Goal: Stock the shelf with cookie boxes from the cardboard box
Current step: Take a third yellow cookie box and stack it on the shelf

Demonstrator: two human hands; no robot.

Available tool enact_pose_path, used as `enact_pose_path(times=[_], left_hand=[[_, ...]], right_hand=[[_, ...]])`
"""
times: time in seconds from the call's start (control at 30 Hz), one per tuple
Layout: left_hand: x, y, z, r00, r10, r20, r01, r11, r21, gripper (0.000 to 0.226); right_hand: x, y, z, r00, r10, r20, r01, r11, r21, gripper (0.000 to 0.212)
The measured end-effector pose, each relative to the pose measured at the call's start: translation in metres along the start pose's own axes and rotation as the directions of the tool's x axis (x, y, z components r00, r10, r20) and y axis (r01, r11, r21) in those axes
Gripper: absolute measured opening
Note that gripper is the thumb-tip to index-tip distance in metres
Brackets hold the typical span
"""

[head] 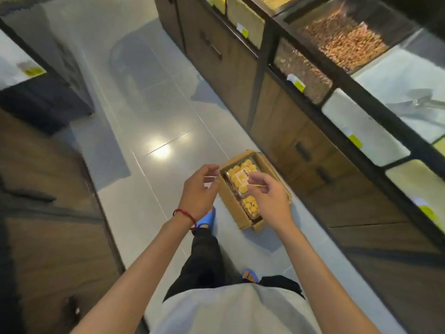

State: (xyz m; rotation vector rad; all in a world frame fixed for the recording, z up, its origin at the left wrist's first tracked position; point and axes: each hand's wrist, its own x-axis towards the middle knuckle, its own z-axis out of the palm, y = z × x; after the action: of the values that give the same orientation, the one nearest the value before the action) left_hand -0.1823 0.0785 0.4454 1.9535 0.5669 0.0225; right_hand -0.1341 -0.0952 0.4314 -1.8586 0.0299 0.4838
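The grey tiled floor (149, 112) is shiny, with a bright spot of light (160, 150) on it. Wooden drawers (301, 150) with dark handles run along the right side. Above them sit clear bins, and one bin (344, 42) holds brown snacks. Small yellow tags (298, 84) hang on the bins. A blue sandal (207, 219) stands on the floor.

You stood in a shop aisle: clear-fronted bulk bins (344, 42) of brown snacks lined a dark-framed wooden shelf unit (289, 131), small yellow price tags (298, 84) clipped on, above glossy grey floor tiles (149, 112).
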Motion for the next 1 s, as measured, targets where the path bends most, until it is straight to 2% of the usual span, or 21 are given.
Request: enact_pose_path(times=[0.2,0.4,0.5,0.63,0.77,1.0], left_hand=[[0.129,-0.018,0.02,0.974,-0.071,0.216,0.052,0.994,0.091,0.03],[0.235,-0.043,0.039,0.902,-0.173,0.396,0.082,0.968,0.236,0.03],[0.283,-0.067,0.066,0.856,-0.224,0.467,0.061,0.939,0.338,0.032],[0.324,-0.111,0.112,0.802,-0.316,0.507,0.072,0.893,0.444,0.029],[0.355,-0.169,0.162,0.754,-0.37,0.542,0.026,0.843,0.538,0.038],[0.402,-0.286,0.243,0.737,-0.347,0.58,-0.088,0.801,0.592,0.053]], right_hand=[[0.098,0.018,0.008,0.963,0.194,-0.186,-0.187,0.981,0.058,0.028],[0.174,0.047,0.027,0.857,0.41,-0.311,-0.363,0.91,0.201,0.024],[0.209,0.077,0.036,0.818,0.456,-0.35,-0.402,0.889,0.219,0.022],[0.246,0.126,0.043,0.786,0.503,-0.359,-0.449,0.864,0.226,0.027],[0.279,0.196,0.052,0.756,0.557,-0.344,-0.501,0.831,0.243,0.028],[0.333,0.336,0.077,0.698,0.652,-0.295,-0.609,0.758,0.235,0.038]])
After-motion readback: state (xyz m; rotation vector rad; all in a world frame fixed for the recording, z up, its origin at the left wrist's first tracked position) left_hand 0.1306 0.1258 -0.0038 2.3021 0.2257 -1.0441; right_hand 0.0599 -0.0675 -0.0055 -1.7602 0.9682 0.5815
